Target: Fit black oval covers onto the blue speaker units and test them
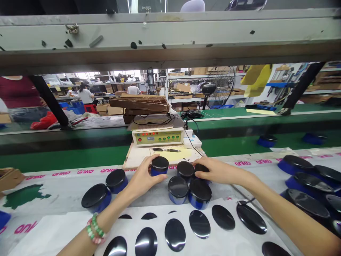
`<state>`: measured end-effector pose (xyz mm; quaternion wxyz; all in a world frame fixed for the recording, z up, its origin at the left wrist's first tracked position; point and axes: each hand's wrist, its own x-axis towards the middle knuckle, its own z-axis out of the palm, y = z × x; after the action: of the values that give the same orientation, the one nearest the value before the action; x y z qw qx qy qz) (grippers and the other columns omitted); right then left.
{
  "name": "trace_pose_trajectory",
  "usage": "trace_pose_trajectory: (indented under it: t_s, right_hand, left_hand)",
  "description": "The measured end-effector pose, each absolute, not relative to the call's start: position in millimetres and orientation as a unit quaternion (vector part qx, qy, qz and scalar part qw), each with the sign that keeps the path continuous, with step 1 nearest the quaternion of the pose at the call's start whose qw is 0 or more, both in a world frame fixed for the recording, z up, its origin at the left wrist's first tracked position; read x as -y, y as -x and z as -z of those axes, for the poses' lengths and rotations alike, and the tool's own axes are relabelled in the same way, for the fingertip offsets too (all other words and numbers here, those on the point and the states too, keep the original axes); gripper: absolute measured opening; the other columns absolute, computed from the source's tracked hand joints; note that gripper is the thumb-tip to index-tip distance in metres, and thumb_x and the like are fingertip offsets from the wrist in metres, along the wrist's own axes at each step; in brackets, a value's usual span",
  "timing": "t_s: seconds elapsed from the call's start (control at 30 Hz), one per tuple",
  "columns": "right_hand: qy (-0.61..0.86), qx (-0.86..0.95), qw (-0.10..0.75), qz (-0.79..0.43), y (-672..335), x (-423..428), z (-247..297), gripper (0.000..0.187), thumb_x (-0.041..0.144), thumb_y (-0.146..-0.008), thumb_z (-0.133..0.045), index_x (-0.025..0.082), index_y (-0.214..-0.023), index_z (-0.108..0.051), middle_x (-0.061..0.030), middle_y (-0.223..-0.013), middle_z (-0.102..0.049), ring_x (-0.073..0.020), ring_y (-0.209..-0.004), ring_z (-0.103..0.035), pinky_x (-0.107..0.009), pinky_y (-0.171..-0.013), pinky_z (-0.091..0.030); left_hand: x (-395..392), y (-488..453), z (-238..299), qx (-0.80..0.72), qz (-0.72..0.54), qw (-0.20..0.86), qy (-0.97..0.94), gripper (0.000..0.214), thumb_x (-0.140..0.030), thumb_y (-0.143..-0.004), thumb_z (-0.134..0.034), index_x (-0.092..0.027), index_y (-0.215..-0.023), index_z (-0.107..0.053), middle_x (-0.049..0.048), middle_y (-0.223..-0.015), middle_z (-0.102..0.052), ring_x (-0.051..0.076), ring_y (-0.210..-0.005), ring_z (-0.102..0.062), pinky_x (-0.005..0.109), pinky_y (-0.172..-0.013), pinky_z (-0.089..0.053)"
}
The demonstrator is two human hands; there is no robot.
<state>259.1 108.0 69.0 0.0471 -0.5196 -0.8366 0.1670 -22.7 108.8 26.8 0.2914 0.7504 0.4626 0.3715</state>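
Observation:
My left hand [142,177] is curled round a small round blue device with a glossy black top [159,165], thumb and fingers on its side. My right hand [215,170] lies over another such device [201,168] at the far edge of a cluster of three more [185,169] [178,188] [199,192]. Two further ones [116,180] [96,197] stand to the left. A beaded bracelet [95,229] is on my left wrist.
Glossy black oval stickers [175,234] lie on a white sheet near me. More blue devices [295,164] are stacked at the right. Beyond stand a tester box [157,137] with lights, a pen [166,150] and a green conveyor belt [66,156]. People work far behind.

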Motion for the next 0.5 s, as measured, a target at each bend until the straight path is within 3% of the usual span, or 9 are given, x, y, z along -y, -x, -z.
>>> trace_pose_trajectory:
  t_s: [0.13,0.27,0.4,0.5]
  right_hand:
    - [0.53,0.832,0.025,-0.163,-254.1,-109.0,-68.0,0.036,0.037,-0.091,-0.056,0.017,-0.12,-0.057,-0.0095,-0.114,-0.063,-0.0224,-0.102,-0.06,-0.043,-0.089,-0.047]
    - [0.535,0.828,0.008,-0.166,-252.0,-107.4,-74.4,0.033,0.039,-0.09,-0.056,0.018,-0.116,-0.061,-0.0083,-0.112,-0.065,-0.0215,-0.097,-0.063,-0.043,-0.087,-0.048]
    - [0.523,0.836,0.023,-0.163,-247.2,-108.3,-82.6,0.054,0.031,-0.082,-0.058,0.014,-0.133,-0.051,-0.0145,-0.129,-0.058,-0.0297,-0.114,-0.056,-0.042,-0.095,-0.043]
    - [0.485,0.853,0.032,-0.189,-235.2,-114.8,-81.4,0.066,0.028,-0.077,-0.058,0.02,-0.14,-0.044,-0.0094,-0.138,-0.052,-0.0283,-0.12,-0.053,-0.036,-0.098,-0.041]
  left_hand:
    - [-101.6,24.6,-34.8,-0.464,-0.388,0.289,-0.742,0.063,-0.032,-0.072,-0.074,-0.028,-0.128,-0.046,0.0063,-0.133,-0.051,0.025,-0.117,-0.054,0.04,-0.1,-0.043]
    - [-101.4,22.5,-32.4,-0.459,-0.404,0.296,-0.734,0.062,-0.03,-0.074,-0.072,-0.026,-0.129,-0.042,0.0069,-0.132,-0.051,0.024,-0.117,-0.054,0.04,-0.101,-0.042]
    - [-103.2,19.6,-19.6,-0.451,-0.403,0.309,-0.734,0.062,-0.022,-0.068,-0.074,-0.022,-0.123,-0.047,0.0086,-0.128,-0.054,0.026,-0.118,-0.053,0.041,-0.101,-0.042]
    - [-103.3,15.5,-11.7,-0.46,-0.405,0.316,-0.724,0.062,-0.02,-0.066,-0.074,-0.021,-0.122,-0.048,0.0094,-0.128,-0.055,0.027,-0.118,-0.053,0.042,-0.1,-0.042]
